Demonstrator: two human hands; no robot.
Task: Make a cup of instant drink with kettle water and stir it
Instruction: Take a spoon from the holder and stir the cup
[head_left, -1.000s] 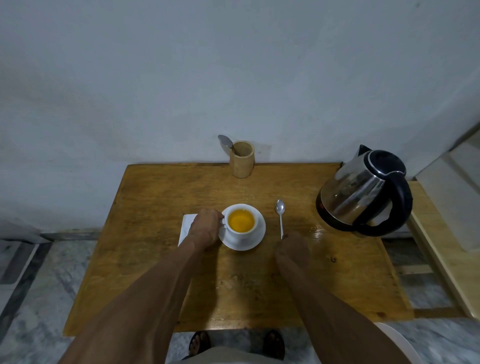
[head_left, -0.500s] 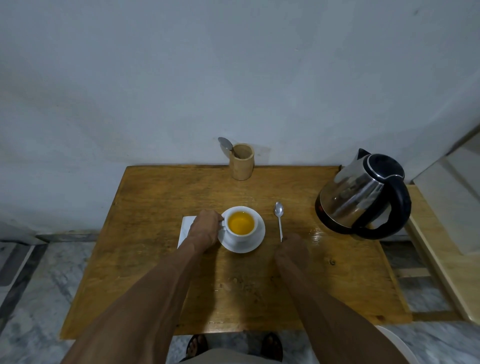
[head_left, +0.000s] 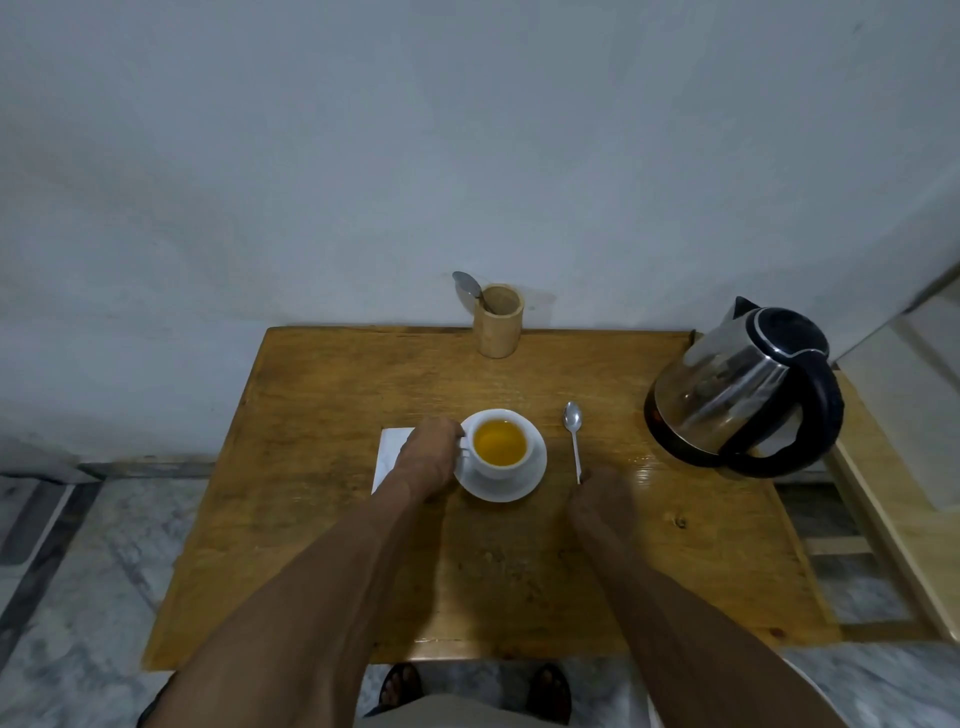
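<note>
The left hand is gripping the handle side of the cup sitting on its saucer mid-table; the right hand is pinching the spoon handle's end, kettle standing right.

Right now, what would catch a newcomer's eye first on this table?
The white cup of amber drink on its saucer, mid-table, with the left hand at its side. Next, the shiny steel kettle at the right edge. The right hand touches the handle end of a spoon lying flat.

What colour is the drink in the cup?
Amber-orange drink, in the white cup; head view.
</note>
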